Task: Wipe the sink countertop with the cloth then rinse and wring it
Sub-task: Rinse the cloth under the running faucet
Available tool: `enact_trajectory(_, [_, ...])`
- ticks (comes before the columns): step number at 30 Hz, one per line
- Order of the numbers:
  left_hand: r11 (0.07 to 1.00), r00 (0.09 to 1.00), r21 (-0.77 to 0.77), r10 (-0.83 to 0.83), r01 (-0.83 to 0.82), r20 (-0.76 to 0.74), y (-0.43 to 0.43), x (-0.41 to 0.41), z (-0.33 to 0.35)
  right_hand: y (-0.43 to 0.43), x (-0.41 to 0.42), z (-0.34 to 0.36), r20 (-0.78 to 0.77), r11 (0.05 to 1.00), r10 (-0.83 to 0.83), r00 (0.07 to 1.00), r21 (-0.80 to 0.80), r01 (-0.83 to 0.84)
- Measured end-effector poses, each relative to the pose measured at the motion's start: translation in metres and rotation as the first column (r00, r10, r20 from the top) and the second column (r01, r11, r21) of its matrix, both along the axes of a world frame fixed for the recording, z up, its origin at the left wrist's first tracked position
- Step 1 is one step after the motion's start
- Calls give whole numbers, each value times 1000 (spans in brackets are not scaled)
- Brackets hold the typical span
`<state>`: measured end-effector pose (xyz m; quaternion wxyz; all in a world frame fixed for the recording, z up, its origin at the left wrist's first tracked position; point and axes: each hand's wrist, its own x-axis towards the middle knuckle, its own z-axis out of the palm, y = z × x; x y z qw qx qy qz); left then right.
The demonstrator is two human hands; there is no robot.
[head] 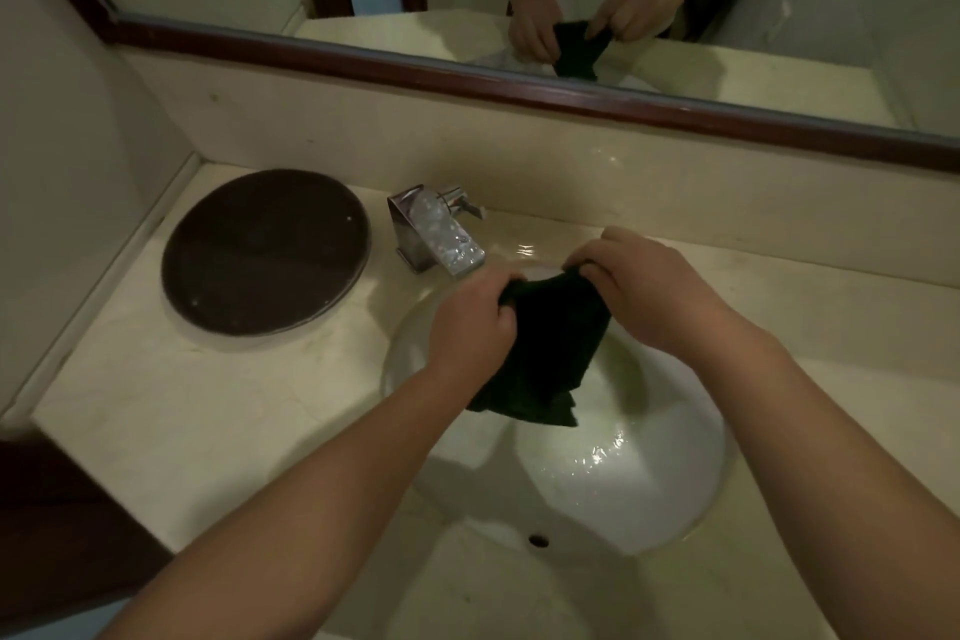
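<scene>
A dark green cloth (550, 353) hangs over the white sink basin (649, 473), held up by its top edge. My left hand (467, 322) grips the cloth's left upper corner. My right hand (654, 291) pinches the right upper corner, fingers curled around the fabric. The cloth's lower end dangles above the wet bowl, just in front of the chrome faucet (441, 237). The beige stone countertop (218, 400) surrounds the basin and looks wet near the faucet.
A round dark brown tray (265, 250) lies on the counter at the left, near the wall corner. A mirror with a dark wooden frame (519, 83) runs along the back and reflects both hands and the cloth. An overflow hole (538, 541) sits in the basin's near wall.
</scene>
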<state>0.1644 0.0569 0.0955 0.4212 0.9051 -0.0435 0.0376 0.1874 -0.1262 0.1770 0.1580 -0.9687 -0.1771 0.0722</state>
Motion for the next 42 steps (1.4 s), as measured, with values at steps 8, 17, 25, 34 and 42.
enact_trajectory(8, [995,984,-99,-11,-7,-179,3,-14,-21,25,-6,-24,86,957,-215,973,217,192])
enact_trajectory(17, [964,976,-229,92,-137,-196,20,-23,-11,19,-3,-11,-393,837,-246,886,374,398])
enact_trajectory(25, [766,925,-614,-73,-188,-374,-15,-27,-1,18,-9,-6,-633,670,-28,773,562,485])
enact_trajectory(34, [732,778,-560,-64,-389,-625,-6,-17,-16,19,-19,-9,-617,642,0,787,604,473])
enact_trajectory(42, [782,442,-219,80,-584,-893,25,-36,-54,34,-12,-10,-584,377,-269,766,668,642])
